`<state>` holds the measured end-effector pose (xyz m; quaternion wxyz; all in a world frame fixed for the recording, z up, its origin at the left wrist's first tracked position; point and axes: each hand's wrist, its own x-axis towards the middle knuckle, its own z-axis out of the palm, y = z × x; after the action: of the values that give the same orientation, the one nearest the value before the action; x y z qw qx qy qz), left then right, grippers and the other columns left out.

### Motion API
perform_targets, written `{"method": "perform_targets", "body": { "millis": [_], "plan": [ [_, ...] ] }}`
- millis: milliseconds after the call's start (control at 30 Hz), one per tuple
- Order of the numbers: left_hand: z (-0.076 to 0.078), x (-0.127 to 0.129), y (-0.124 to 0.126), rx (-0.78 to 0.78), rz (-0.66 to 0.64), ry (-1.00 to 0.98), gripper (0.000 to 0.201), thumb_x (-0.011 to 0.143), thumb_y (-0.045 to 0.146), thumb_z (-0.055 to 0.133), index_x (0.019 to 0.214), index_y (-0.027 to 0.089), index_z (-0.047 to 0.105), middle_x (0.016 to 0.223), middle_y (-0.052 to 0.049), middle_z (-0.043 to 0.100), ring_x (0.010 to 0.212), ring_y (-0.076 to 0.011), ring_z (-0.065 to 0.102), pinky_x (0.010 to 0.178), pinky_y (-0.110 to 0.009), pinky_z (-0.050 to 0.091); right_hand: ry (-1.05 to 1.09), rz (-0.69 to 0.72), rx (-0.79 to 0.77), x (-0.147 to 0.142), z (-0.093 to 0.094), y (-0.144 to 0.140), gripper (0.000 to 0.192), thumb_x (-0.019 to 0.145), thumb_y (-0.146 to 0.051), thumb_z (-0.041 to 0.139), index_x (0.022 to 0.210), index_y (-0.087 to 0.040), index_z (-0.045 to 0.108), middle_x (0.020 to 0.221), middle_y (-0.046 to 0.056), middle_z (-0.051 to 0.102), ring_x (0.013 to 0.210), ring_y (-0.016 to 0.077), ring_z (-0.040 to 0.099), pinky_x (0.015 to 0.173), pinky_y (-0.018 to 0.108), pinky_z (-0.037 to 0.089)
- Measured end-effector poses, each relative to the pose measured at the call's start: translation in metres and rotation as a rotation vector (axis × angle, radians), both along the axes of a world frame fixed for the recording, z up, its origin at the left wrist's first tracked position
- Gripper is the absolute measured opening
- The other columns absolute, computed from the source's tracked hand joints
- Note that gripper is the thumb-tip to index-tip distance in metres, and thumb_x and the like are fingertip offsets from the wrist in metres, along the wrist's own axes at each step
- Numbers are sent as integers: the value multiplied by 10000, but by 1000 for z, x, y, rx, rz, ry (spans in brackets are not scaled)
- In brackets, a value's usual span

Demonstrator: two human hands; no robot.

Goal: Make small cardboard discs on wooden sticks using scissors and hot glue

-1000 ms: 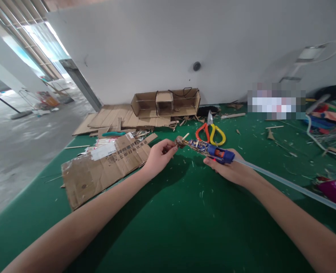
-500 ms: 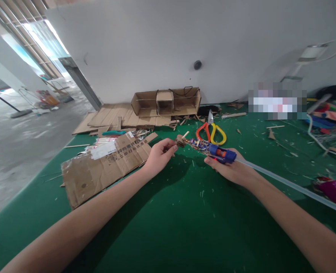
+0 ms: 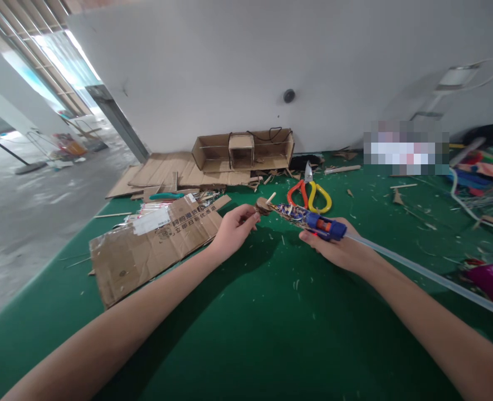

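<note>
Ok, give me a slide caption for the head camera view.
Right hand aims a blue glue gun at a small cardboard piece pinched by the left hand.

Both bare forearms reach forward from the lower corners and converge toward the middle of the view. The left hand (image 3: 232, 231) is held palm inward with its fingers curled and the thumb and fingertips pinched together in a small grip. The right hand (image 3: 340, 248) lies lower and flatter, knuckles up, its fingers wrapped in a closed grip, wrist straight in line with the forearm.
</note>
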<state>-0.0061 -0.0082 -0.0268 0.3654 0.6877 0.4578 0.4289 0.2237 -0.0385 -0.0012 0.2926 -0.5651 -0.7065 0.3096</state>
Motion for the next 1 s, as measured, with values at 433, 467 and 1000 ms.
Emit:
{"method": "perform_targets", "body": {
  "millis": [433, 467, 1000],
  "plan": [
    [-2, 0, 1, -24, -45, 12, 196, 886, 323, 441, 859, 166, 554, 783, -17, 582, 655, -102, 542, 559, -204, 421, 5, 25, 22, 1, 0, -2, 308, 725, -479, 607, 802, -186, 657, 488, -17, 527, 442, 132, 470, 443, 266, 363],
    [-2, 0, 1, -26, -50, 12, 194, 888, 320, 436, 866, 167, 553, 789, -18, 580, 662, -103, 540, 561, -204, 422, 6, 28, 24, 0, 1, -2, 301, 727, -477, 606, 788, -187, 653, 486, -19, 521, 437, 128, 461, 439, 264, 356],
    [-2, 0, 1, 3, -45, 23, 200, 884, 337, 449, 832, 172, 551, 768, -5, 583, 659, -97, 543, 601, -212, 429, 13, 70, 43, -2, 5, -4, 325, 734, -474, 599, 865, -184, 665, 530, -8, 553, 463, 136, 475, 463, 265, 382]
  ]
}}
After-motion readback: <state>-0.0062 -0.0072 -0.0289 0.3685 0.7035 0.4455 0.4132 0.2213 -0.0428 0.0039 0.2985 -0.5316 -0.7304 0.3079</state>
